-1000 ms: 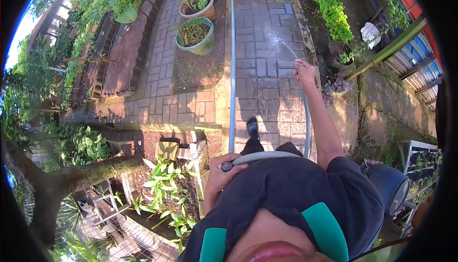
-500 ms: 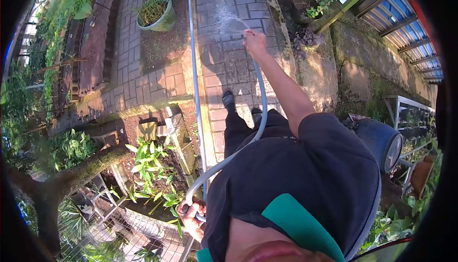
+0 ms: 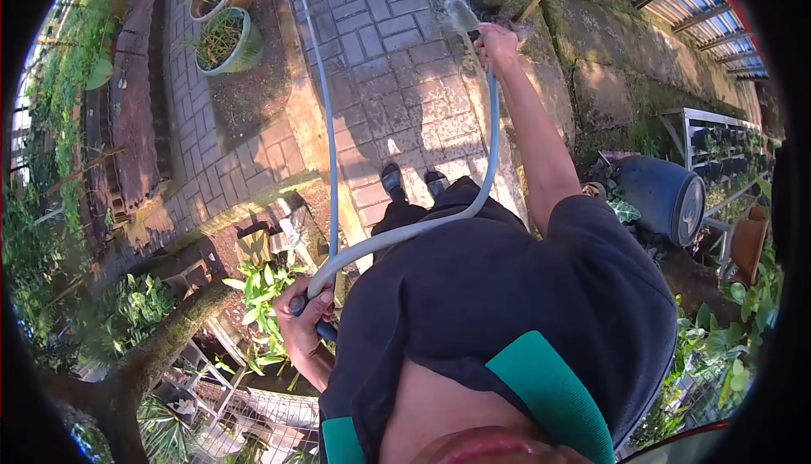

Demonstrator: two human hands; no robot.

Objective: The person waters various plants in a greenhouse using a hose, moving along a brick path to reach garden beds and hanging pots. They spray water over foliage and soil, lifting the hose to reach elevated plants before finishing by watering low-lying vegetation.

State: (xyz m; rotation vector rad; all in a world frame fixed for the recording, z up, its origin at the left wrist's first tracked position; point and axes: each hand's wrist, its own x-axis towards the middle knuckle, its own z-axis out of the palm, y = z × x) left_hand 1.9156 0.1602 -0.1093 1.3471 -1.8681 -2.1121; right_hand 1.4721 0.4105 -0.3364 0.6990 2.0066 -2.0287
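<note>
A: What may go wrong?
B: I think the hose (image 3: 493,126), lying across the waist, could kink, because it bends tightly by the left hand (image 3: 302,322), near half past seven. The wet paving (image 3: 372,29) may cause slipping.
A: And the hands?
B: Left is closed around the hose; right (image 3: 498,44), at one o'clock, grips its spraying end, arm outstretched.

Grey-blue hose (image 3: 492,139), black shirt (image 3: 507,295), teal-green straps (image 3: 549,384), blue barrel (image 3: 659,198), herringbone-patterned grey-and-reddish brick path (image 3: 380,33)
</note>
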